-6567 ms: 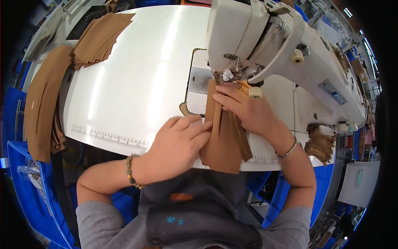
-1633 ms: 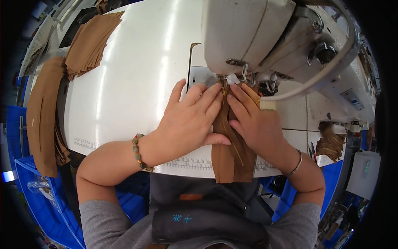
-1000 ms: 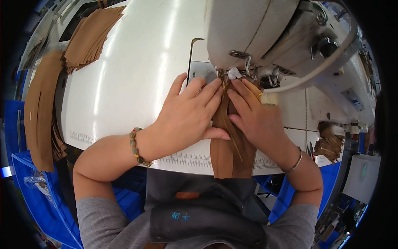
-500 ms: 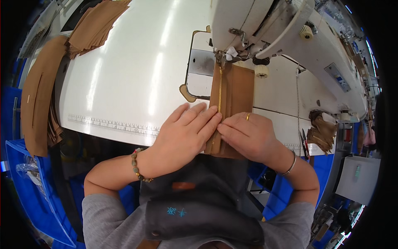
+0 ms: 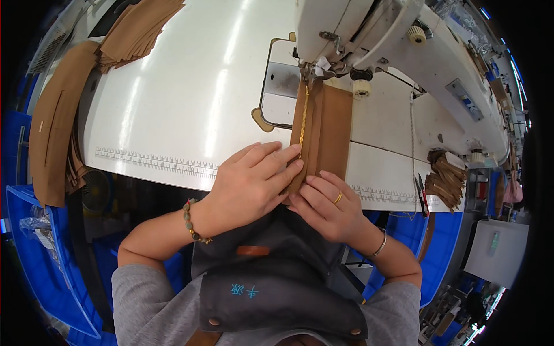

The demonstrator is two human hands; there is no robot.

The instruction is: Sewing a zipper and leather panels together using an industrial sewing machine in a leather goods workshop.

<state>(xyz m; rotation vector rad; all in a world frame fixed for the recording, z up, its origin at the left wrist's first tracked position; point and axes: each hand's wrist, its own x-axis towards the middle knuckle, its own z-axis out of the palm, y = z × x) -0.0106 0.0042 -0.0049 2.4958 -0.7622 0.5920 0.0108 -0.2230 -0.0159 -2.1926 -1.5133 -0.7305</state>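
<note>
A brown panel [image 5: 336,124] lies on the white table under the needle area of a sewing machine [image 5: 337,37]. Along its left side runs a gold-toothed zipper [image 5: 304,124], its far end beneath the presser foot [image 5: 306,72]. My left hand [image 5: 251,179] rests on the panel's left edge, fingers stretched out and fingertips on the zipper's near part; its thumb is mostly hidden. At the near edge, my right hand [image 5: 329,205] grips the panel between thumb and bent fingers. The panel's near end is partly covered by both hands.
Brown pieces [image 5: 138,32] are stacked at the far left, and slit panels [image 5: 55,132] hang over the table's left edge. Scissors [image 5: 422,195] and brown scraps [image 5: 447,181] lie at right. A printed ruler [image 5: 156,161] follows the front edge. Blue bins [image 5: 46,254] stand below.
My right hand has moved nearer to me and opened its fingers somewhat, now gripping the near edge. My left hand has shifted slightly left. The panel's near end is bunched up.
</note>
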